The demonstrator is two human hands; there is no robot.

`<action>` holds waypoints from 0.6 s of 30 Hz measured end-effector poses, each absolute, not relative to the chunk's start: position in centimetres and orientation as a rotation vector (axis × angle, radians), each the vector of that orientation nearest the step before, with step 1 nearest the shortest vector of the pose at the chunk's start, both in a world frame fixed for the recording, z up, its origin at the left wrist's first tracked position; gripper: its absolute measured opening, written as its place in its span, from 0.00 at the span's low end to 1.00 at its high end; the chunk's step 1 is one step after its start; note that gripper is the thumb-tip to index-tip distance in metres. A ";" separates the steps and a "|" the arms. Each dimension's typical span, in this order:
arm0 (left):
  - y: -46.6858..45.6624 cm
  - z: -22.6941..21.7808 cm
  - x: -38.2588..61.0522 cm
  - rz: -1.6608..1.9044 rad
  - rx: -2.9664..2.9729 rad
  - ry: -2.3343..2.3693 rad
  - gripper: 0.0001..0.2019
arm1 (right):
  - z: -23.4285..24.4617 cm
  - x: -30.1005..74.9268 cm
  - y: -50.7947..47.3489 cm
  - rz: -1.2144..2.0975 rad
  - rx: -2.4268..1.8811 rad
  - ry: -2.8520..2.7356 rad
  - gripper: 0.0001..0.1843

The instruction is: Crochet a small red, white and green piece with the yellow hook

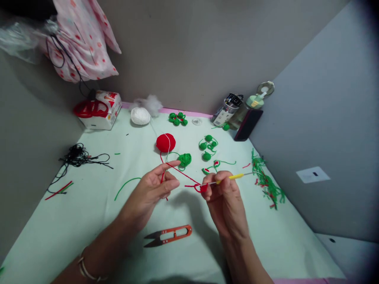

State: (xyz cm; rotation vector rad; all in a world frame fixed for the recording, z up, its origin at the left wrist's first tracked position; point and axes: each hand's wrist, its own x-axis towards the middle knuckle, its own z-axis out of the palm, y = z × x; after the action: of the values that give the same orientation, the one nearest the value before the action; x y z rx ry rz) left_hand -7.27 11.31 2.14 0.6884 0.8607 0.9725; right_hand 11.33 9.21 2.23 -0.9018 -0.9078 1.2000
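Observation:
My right hand (226,197) grips a crochet hook (235,177) with a yellow handle, its metal shaft pointing left. A small red crocheted piece (203,188) sits at the hook's tip, by my right fingertips, with a loop and short tail sticking out. Red yarn (185,174) runs taut from that piece to my left hand (154,185), where it passes over the stretched index finger and hangs down behind the thumb. Beyond my left hand lies the red yarn ball (166,142), and a green yarn ball (185,159) is close to the left fingertip.
Orange thread snips (168,236) lie in front of my hands. Green crocheted balls (206,156) and small green-red pieces are behind them. Yarn scraps (268,181) lie right, black cord (77,156) left. A white yarn ball (140,116), box (111,110) and phone (248,125) stand farther back.

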 end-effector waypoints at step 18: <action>11.4 5.6 -5.3 0.821 0.885 0.577 0.26 | 4.1 11.7 8.0 1.320 -0.768 -0.957 0.14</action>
State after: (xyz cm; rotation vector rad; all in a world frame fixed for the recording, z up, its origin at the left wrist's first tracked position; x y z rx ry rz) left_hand -5.34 11.41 5.58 0.8849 0.5767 0.8209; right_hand 11.68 7.95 4.12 -0.7676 -0.9570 1.3196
